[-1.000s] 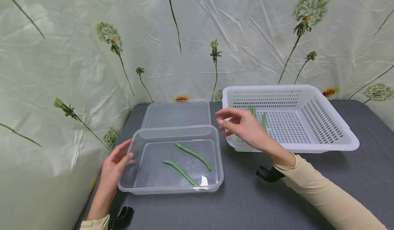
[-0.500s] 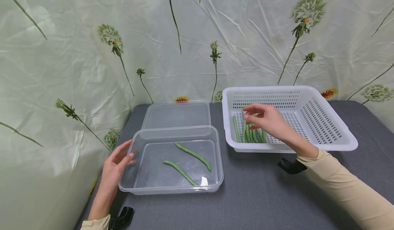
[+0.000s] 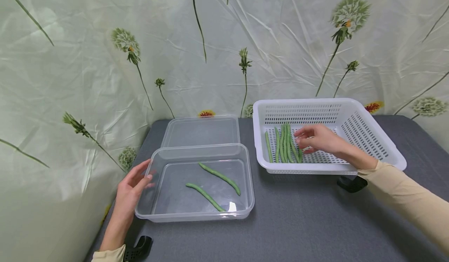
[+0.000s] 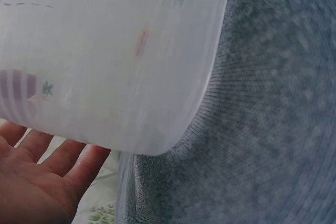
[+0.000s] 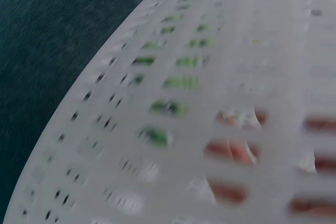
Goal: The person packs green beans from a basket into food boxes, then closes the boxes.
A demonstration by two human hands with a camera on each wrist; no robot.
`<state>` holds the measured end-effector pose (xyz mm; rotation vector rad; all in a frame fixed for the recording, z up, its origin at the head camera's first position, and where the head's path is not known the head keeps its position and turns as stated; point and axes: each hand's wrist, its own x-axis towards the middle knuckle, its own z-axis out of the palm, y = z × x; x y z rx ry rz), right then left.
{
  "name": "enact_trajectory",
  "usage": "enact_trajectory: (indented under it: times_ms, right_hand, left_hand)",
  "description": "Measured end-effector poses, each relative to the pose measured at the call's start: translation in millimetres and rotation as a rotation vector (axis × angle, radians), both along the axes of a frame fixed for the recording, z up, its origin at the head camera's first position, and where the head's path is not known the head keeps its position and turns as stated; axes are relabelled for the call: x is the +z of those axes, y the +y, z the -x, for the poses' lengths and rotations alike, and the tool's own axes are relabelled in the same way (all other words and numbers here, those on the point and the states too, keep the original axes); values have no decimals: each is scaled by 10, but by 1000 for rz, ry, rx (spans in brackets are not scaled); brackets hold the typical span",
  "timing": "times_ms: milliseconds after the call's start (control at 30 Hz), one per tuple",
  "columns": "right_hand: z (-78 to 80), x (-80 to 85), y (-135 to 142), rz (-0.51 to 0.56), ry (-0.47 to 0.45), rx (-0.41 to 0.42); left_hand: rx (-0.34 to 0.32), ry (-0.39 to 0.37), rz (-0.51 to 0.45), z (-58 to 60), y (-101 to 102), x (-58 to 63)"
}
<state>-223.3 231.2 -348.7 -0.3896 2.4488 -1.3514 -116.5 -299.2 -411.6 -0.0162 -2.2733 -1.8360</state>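
My left hand (image 3: 127, 193) touches the left side of a clear plastic container (image 3: 194, 217); in the left wrist view its fingers (image 4: 79, 169) lie fairly straight against the outer wall. Two green beans, one farther back (image 3: 221, 177) and one nearer (image 3: 205, 196), rest apart inside this container. My right hand (image 3: 320, 142) is inside the white slotted basket (image 3: 336, 169), fingers loosely bent, just right of a row of several green beans (image 3: 285, 145). I see nothing held in it. The right wrist view is mostly blocked by the basket wall, with fingers showing through slots.
A clear flat lid (image 3: 202, 131) lies behind the container on the grey cloth-covered table (image 3: 280, 223). A flower-printed curtain (image 3: 210, 78) hangs behind the table and along its left. The basket stands to the right of the container.
My right hand has moved right, from the gap between container and basket, over the beans and down to their right side, uncovering the row. The left hand and the container's beans stay put.
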Motion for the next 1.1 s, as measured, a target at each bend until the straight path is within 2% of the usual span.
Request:
enact_trajectory:
  times_ms: [133,267,567,700,867,1100]
  right_hand:
    - [59,-58,107,29,-101,67]
    - [92,-106,161,9,-160,85]
    - [126,-175,143,-51,-219,58]
    - [128,-178,143,-84,-250,73]
    - [142,-183,136,-133,-298,83]
    - [143,-195,139,-109,-310,85]
  left_hand:
    - [-3,-1,-2,-2,7,-4]
    - [-8,3,-5,5,8,-7]
    - [5,1,12,12,7,7]
    - [6,-1,26,6,5,7]
    - [-9,9,-12,4,-4,4]
    - [-15,1,-5,0,-10,3]
